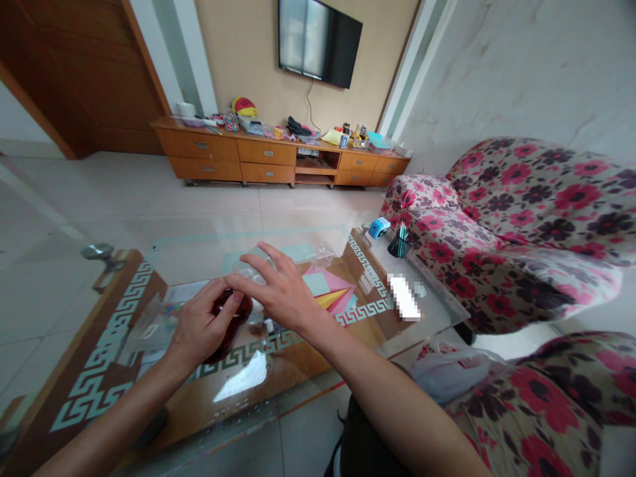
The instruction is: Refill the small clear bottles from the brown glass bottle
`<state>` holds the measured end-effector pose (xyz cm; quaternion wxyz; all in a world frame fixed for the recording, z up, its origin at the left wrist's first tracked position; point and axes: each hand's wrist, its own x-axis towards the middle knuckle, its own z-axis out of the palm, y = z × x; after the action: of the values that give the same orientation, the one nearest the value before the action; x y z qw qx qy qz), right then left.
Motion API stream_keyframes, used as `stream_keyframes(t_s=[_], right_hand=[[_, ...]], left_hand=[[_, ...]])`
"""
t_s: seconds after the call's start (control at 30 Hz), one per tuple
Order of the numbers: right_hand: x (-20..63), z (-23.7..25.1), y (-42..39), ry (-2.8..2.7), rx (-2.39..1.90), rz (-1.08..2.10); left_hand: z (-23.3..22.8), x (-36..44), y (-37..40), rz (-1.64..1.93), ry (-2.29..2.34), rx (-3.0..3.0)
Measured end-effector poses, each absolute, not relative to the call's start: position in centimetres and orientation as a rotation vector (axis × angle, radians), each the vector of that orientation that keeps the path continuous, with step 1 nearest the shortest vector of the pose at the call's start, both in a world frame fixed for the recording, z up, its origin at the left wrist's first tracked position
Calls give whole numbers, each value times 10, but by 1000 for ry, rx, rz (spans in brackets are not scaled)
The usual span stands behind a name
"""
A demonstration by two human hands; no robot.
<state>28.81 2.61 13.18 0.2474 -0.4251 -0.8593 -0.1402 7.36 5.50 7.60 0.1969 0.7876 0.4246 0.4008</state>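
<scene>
Two hands worked a small dark-red jar over the glass table.

The left hand (201, 324) gripped the jar (229, 322) round its body; the right hand (281, 291) lay half-open across a clear lid (251, 266) just above. The jar looked light, hard, slick and breakable, best held round the sides. Coloured paper (330, 291) lay beyond.

Bright, even daylight indoors; wide-angle view with strong edge warp.

Soft light, shadows faint. White glare patch on the glass table (238, 377) near its front edge; the glass also mirrors pale floor and wall. TV screen (318, 40) reflects a bright window. Walls and door frame bow and lean toward the corners, floral sofa (536, 218) stretched at right. Centre sharp, far cabinet (278, 156) clutter soft. One small pixelated block on the table at right.
</scene>
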Motion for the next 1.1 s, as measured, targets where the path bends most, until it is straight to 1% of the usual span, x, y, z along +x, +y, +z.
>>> stream_keyframes(t_s=[0.17, 0.53, 1.1], right_hand=[[288, 130, 27, -2326, -1126, -432], [288, 130, 30, -2379, -1074, -428], [290, 126, 33, -2343, -989, -553]], left_hand=[[77, 73, 54, 1120, 1175, 2189], [75, 70, 54, 1126, 1182, 2175], [74, 68, 56, 1104, 1147, 2160]])
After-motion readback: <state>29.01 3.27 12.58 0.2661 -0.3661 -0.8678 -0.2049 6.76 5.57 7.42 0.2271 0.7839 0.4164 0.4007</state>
